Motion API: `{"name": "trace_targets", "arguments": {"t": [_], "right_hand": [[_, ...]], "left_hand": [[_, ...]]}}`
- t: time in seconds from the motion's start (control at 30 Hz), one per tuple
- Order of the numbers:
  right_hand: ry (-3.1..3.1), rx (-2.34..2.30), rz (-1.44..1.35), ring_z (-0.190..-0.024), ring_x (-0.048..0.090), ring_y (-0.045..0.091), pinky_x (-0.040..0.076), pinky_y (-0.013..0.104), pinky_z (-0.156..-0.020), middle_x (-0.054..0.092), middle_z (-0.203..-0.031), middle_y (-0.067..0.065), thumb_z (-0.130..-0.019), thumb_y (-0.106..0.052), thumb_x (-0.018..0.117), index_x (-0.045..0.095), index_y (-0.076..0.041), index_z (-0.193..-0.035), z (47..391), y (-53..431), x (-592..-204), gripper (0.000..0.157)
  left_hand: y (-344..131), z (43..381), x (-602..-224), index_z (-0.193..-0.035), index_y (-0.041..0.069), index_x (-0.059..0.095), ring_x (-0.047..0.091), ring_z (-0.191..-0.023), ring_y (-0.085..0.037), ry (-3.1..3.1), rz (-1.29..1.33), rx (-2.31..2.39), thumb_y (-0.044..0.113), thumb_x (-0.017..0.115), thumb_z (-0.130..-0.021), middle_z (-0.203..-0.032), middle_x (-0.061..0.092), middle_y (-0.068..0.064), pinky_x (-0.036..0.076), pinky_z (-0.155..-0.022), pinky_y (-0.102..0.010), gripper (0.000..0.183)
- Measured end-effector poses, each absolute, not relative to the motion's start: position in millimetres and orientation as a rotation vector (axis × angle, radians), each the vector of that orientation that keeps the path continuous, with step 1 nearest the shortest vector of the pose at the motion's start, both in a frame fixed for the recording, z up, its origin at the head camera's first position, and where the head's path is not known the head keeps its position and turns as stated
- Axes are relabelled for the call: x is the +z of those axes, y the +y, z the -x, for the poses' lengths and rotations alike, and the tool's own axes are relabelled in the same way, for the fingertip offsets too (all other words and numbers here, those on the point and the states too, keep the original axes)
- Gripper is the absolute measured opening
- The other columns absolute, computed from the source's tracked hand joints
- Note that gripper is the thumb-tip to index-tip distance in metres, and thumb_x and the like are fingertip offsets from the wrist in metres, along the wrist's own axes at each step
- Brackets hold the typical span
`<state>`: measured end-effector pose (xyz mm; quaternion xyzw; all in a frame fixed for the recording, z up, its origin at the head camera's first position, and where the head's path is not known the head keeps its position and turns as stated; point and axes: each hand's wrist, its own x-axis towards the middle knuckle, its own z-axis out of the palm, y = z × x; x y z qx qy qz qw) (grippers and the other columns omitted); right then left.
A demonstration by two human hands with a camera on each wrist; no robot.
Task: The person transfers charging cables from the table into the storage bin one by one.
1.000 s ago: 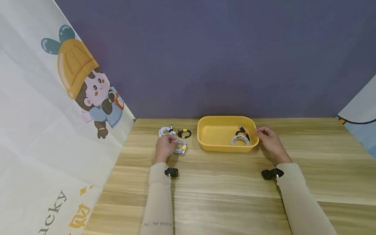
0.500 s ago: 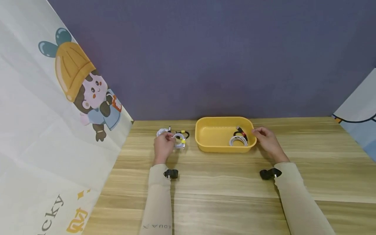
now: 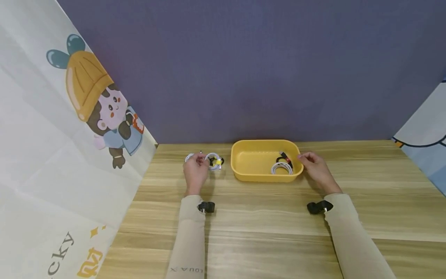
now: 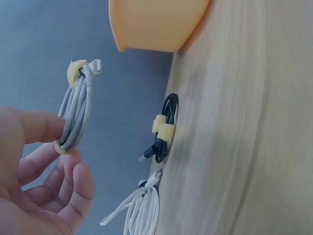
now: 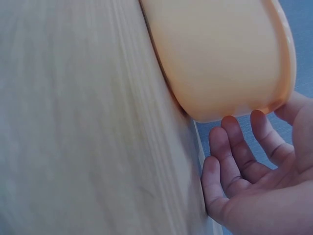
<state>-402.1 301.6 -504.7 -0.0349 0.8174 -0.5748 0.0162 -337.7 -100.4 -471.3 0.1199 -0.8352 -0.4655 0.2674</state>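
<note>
Raised off the table, a coiled pale grey cable point(image 4: 76, 110) with yellow ties is pinched between the thumb and fingers of my left hand point(image 3: 196, 172). Behind it in the head view, and below it in the left wrist view, lies a black coiled cable point(image 4: 166, 128) with yellow ties. Near that is a white cable bundle point(image 4: 143, 210), mostly covered by my left hand in the head view. My right hand point(image 3: 318, 171) grips the right rim of a yellow plastic basket point(image 3: 265, 178), fingertips against its outer wall.
Inside the basket's right side sit a white coiled cable point(image 3: 282, 167) and a black cable point(image 3: 290, 162) with a red tie. The wooden table point(image 3: 258, 232) meets a dark blue-grey panel point(image 3: 265, 77) at the back. A printed white cloth point(image 3: 42, 155) hangs at left.
My left hand has lifted the pale grey cable from the table, moving it slightly away from me until it overlaps the black one in the head view. My right hand stays on the basket rim.
</note>
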Motion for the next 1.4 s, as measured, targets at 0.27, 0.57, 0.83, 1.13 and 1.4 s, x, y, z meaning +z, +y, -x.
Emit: {"name": "trace_targets", "arguments": {"t": [0.27, 0.57, 0.83, 1.13, 1.4], "right_hand": [[2.553, -1.800, 0.118, -0.088, 0.052, 0.005, 0.048, 0.019, -0.074, 0.057, -0.099, -0.011, -0.104, -0.045, 0.056, 0.059, 0.001, -0.114, 402.3, 301.2, -506.6, 0.047], [2.570, -1.760, 0.109, -0.091, 0.050, 0.005, 0.046, 0.018, -0.074, 0.054, -0.099, -0.015, -0.104, -0.047, 0.054, 0.057, 0.003, -0.119, 403.9, 301.7, -507.6, 0.051], [2.552, -1.788, 0.113, -0.090, 0.050, 0.006, 0.047, 0.018, -0.074, 0.054, -0.097, -0.012, -0.105, -0.042, 0.056, 0.057, 0.003, -0.117, 405.2, 300.0, -508.6, 0.047], [2.537, -1.796, 0.109, -0.090, 0.050, 0.005, 0.048, 0.019, -0.075, 0.055, -0.101, -0.010, -0.105, -0.045, 0.054, 0.056, 0.005, -0.119, 406.0, 302.2, -510.3, 0.051], [2.520, -1.828, 0.100, -0.088, 0.050, 0.006, 0.047, 0.019, -0.073, 0.055, -0.100, -0.008, -0.105, -0.044, 0.055, 0.056, 0.005, -0.117, 405.9, 301.7, -510.1, 0.050]], "left_hand": [[-96.6, 339.3, -470.8, -0.102, 0.002, 0.076, 0.062, -0.075, -0.018, -2.159, -0.361, -1.313, 0.003, 0.073, -0.087, -0.087, 0.070, -0.010, 0.050, -0.063, -0.020, 0.015], [-90.8, 339.0, -469.5, -0.101, 0.003, 0.076, 0.063, -0.074, -0.016, -2.076, -0.388, -1.379, 0.001, 0.074, -0.086, -0.088, 0.070, -0.011, 0.051, -0.063, -0.018, 0.016], [-79.1, 341.5, -470.5, -0.102, 0.003, 0.076, 0.063, -0.075, -0.017, -2.012, -0.328, -1.437, 0.001, 0.074, -0.086, -0.088, 0.070, -0.012, 0.053, -0.065, -0.020, 0.016], [-66.8, 344.5, -469.4, -0.102, 0.001, 0.075, 0.061, -0.074, -0.015, -1.923, -0.295, -1.477, -0.001, 0.073, -0.086, -0.087, 0.068, -0.012, 0.052, -0.067, -0.019, 0.017], [-59.6, 346.1, -470.1, -0.099, 0.001, 0.076, 0.062, -0.072, -0.015, -1.907, -0.265, -1.448, 0.000, 0.074, -0.085, -0.085, 0.069, -0.013, 0.051, -0.064, -0.018, 0.014]]}}
